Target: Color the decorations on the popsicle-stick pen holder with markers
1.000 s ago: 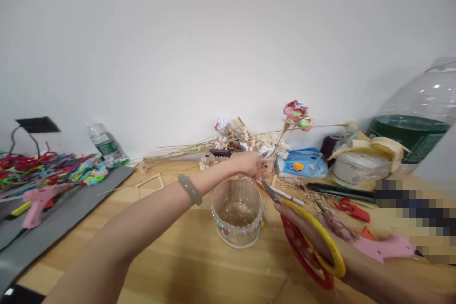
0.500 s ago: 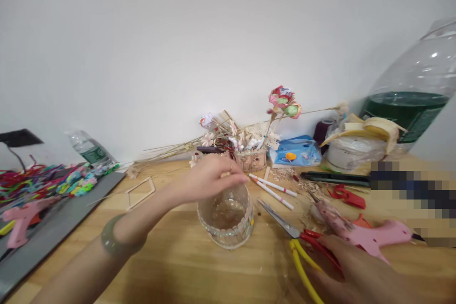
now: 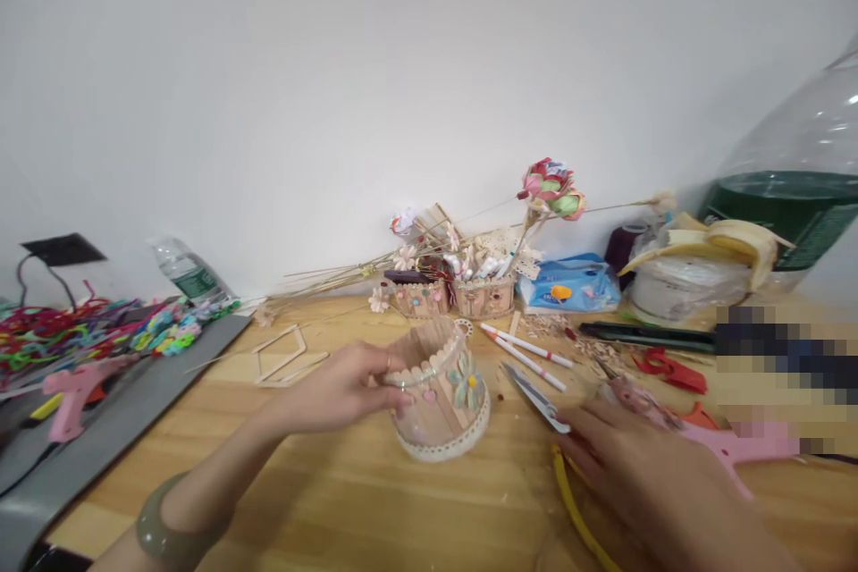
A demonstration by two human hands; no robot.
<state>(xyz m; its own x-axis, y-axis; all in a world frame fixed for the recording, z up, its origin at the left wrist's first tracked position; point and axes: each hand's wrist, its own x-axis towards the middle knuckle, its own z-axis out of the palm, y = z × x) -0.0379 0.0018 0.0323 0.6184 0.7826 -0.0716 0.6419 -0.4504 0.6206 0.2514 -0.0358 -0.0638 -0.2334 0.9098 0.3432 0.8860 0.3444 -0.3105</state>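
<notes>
My left hand [image 3: 355, 389] grips the rim of a round wooden-stick pot [image 3: 439, 398], thumb outside and fingers at the far side. The pot is tilted and shows a teal flower with a yellow centre, small hearts and lace round its base. At the right, my right hand [image 3: 623, 456] lies over the handles of the scissors [image 3: 536, 398], their blades pointing away to the upper left. One yellow handle shows below the hand; the fingertips are partly hidden, so its grip is unclear.
Behind stand two small decorated pots [image 3: 483, 297] with dried flowers. Red-and-white sticks [image 3: 526, 347], blue wipes [image 3: 569, 284], a pink glue gun [image 3: 757, 438], a black cutter [image 3: 647, 336] and a banana peel [image 3: 724, 241] are on the right. Another glue gun [image 3: 73, 389] lies left on a grey board.
My left hand has gone from above the pot to its left rim and taken hold; the pot is now tipped, its decorated side showing. My right hand has moved further over the scissors.
</notes>
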